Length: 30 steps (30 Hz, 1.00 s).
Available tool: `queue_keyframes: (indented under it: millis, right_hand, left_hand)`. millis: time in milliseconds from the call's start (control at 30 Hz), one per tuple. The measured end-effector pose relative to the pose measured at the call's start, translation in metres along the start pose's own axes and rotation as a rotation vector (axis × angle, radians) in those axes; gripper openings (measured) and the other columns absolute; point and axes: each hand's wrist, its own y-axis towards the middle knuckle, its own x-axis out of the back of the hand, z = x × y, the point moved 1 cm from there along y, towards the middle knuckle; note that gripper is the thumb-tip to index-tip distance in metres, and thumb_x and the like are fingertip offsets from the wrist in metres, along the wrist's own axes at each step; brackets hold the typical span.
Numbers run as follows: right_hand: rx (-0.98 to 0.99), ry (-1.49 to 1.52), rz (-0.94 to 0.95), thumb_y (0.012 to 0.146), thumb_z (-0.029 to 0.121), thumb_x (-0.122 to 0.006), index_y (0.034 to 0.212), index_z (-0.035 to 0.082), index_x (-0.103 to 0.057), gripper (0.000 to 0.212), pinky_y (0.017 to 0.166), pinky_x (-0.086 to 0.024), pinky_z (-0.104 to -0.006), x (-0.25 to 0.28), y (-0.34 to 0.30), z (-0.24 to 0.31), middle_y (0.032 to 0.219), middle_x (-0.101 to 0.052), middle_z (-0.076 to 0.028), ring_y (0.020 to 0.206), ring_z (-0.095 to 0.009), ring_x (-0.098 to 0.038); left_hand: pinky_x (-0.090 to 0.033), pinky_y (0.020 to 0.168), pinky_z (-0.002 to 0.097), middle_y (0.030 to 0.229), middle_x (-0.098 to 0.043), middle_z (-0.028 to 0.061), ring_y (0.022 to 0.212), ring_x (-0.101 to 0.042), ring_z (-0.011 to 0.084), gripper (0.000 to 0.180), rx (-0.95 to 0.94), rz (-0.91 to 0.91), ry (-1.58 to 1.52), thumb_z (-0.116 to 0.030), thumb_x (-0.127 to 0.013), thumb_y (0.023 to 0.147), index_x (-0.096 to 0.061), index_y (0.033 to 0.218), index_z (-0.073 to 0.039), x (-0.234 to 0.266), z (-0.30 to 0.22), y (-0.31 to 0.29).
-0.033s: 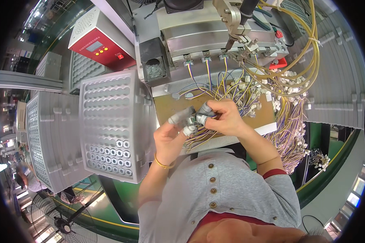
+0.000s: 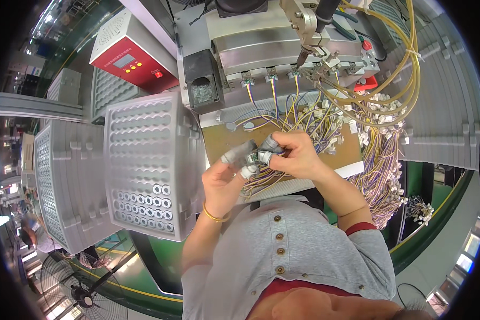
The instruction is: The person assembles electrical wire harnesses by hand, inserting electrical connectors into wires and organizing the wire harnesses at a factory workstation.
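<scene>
A small green circuit board (image 2: pixel 252 159) is held just above the near half of the brown-topped table (image 2: pixel 218 140), in the left hand (image 2: pixel 221 184), whose grey-covered fingers (image 2: pixel 237 153) are clamped on it. The right hand (image 2: pixel 301 157) works close against it above the table, its covered fingertips (image 2: pixel 270 143) bunched near one another; I cannot tell whether they grip a wire. Loose wires with white connectors (image 2: pixel 325 128) crowd the table's right half, just behind and under the hands, and a thick wire bundle (image 2: pixel 381 176) spills past its right edge. At the table's far side stands a metal machine (image 2: pixel 256 53), with wired boards (image 2: pixel 272 78) along its front; a jointed metal arm (image 2: pixel 306 32) and looping yellowish hoses (image 2: pixel 410 53) hang above the table's far right, over the wires. A black box (image 2: pixel 200 69) sits off the far left corner of the table. Left of the table, a pale tray (image 2: pixel 138 138) carries silver rings (image 2: pixel 149 208), with a red-fronted control box (image 2: pixel 128 64) beyond. Stacked grey trays (image 2: pixel 437 112) rise to the table's right.
</scene>
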Motion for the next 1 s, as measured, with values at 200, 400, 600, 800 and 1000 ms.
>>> queue_keyframes:
  millis: [200, 400, 600, 800, 1000]
  right_hand:
    - [0.040, -0.077, 0.014, 0.067, 0.001, -0.060, 0.066, -0.001, -0.055, 0.006, 0.043, -0.037, -0.0194, 0.001, 0.001, 0.002, 0.054, -0.052, -0.001, 0.049, -0.003, -0.045]
    - [0.156, -0.229, 0.053, 0.066, 0.001, -0.061, 0.065, -0.001, -0.055, 0.006, 0.041, -0.035, -0.0204, 0.007, 0.004, 0.011, 0.052, -0.051, -0.001, 0.047, -0.004, -0.044]
    - [0.131, -0.119, -0.058, 0.064, 0.003, -0.062, 0.065, 0.000, -0.055, 0.007, 0.040, -0.033, -0.0224, 0.009, 0.001, 0.008, 0.050, -0.049, -0.003, 0.043, -0.008, -0.042]
    - [0.250, -0.180, -0.043, 0.062, 0.002, -0.061, 0.063, 0.000, -0.055, 0.007, 0.039, -0.032, -0.0232, 0.007, 0.002, 0.008, 0.048, -0.048, -0.003, 0.040, -0.009, -0.042]
    - [0.245, -0.253, 0.033, 0.064, 0.003, -0.060, 0.062, 0.002, -0.052, 0.008, 0.038, -0.030, -0.0241, 0.006, 0.001, 0.015, 0.047, -0.045, -0.002, 0.040, -0.009, -0.038]
  left_hand:
    - [-0.045, 0.082, 0.0293, 0.109, -0.055, 0.0100, 0.097, -0.053, 0.0166, 0.039, -0.068, 0.018, 0.047, 0.008, -0.061, 0.072, -0.052, 0.110, 0.005, 0.000, 0.003, 0.002]
    - [-0.044, 0.083, 0.0281, 0.108, -0.056, 0.0095, 0.096, -0.053, 0.0154, 0.038, -0.057, -0.005, 0.149, 0.007, -0.061, 0.072, -0.054, 0.109, 0.003, -0.002, 0.001, 0.001]
    - [-0.044, 0.083, 0.0280, 0.109, -0.056, 0.0090, 0.096, -0.053, 0.0149, 0.038, -0.021, -0.051, 0.097, 0.007, -0.061, 0.072, -0.054, 0.109, 0.003, -0.005, 0.000, 0.002]
    - [-0.044, 0.081, 0.0273, 0.106, -0.057, 0.0089, 0.094, -0.054, 0.0143, 0.037, -0.044, -0.033, 0.121, 0.006, -0.061, 0.072, -0.054, 0.109, 0.003, -0.010, 0.001, 0.002]
    - [-0.047, 0.069, 0.0237, 0.096, -0.060, 0.0074, 0.082, -0.056, 0.0116, 0.029, -0.096, -0.010, 0.205, 0.005, -0.061, 0.074, -0.057, 0.102, 0.003, -0.010, 0.000, 0.006]
